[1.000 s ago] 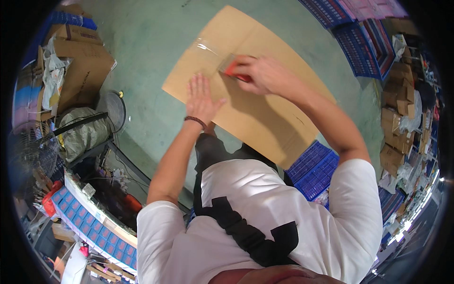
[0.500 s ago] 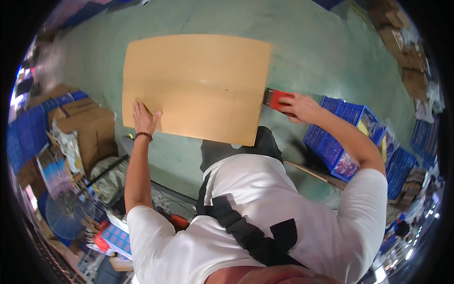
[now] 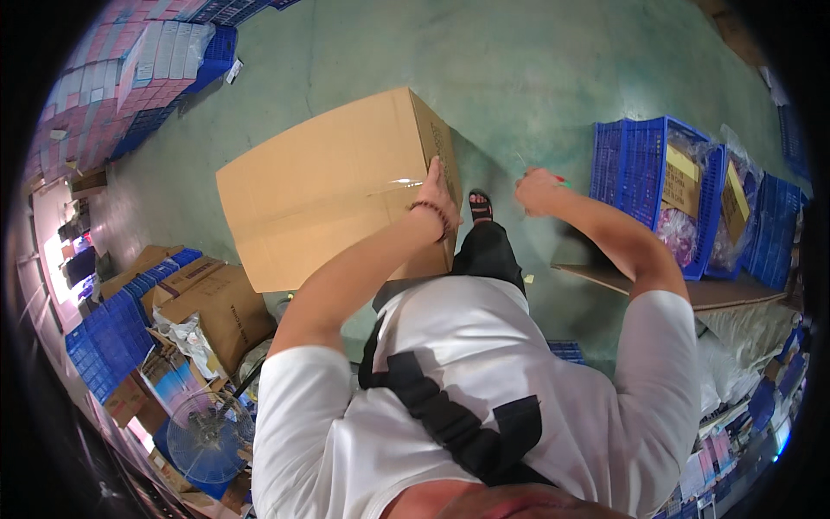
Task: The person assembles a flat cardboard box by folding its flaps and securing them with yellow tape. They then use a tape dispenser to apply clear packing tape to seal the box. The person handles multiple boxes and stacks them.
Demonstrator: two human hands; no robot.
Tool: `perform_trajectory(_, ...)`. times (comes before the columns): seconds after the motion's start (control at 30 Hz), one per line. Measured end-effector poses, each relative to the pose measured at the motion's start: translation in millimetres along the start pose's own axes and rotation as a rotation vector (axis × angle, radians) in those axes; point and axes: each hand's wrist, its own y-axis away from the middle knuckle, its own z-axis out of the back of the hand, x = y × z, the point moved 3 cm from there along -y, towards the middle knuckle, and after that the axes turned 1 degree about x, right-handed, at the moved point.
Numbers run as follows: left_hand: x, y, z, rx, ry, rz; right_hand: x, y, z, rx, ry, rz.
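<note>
A closed brown cardboard box (image 3: pixel 324 195) stands in front of me, its top seam running left to right. A shiny strip of clear tape (image 3: pixel 404 182) lies on that seam by the right edge. My left hand (image 3: pixel 438 197) rests at this edge, fingers stretched flat against the right side. My right hand (image 3: pixel 538 190) is off to the right of the box, apart from it, with its fingers closed. A small red and green bit shows behind it and a thin sliver sticks out ahead; the held thing is mostly hidden.
Blue plastic crates (image 3: pixel 629 164) with bagged goods and cardboard pieces stand at the right, beside a flat cardboard sheet (image 3: pixel 596 277). At the left are another carton (image 3: pixel 220 316) and a fan (image 3: pixel 210 437). Pink and white stacked packages (image 3: pixel 160 65) fill the far left.
The box has turned and its right side now shows. My left hand has crossed from its left part to its right edge. My right hand has drawn away; the red tape dispenser is no longer plainly visible.
</note>
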Motion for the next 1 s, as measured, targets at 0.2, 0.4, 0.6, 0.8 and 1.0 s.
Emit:
perform_trajectory(0.2,-34.7,-78.2,-28.7,0.379,-0.046,-0.200,-32.5,36.7,-51.7,-0.585,-1.041,-0.517)
perform_trajectory(0.4,-81.9,-71.5,-42.4,0.391,0.379,-0.586,-60.8,28.9,-43.5,-0.882,-1.736,-0.706)
perform_trajectory(0.6,33.8,36.7,-5.9,-0.872,0.572,-0.143,-102.2,-38.4,94.6,-1.013,-1.589,-0.515)
perform_trajectory(0.8,108.3,69.3,-52.1,-0.520,0.695,0.244,-166.4,-123.7,242.7,-0.844,-1.227,-0.573)
perform_trajectory(1.0,108.8,51.7,-67.6,-0.562,0.759,0.243,-184.0,-209.3,298.0,-0.492,-0.994,-0.709)
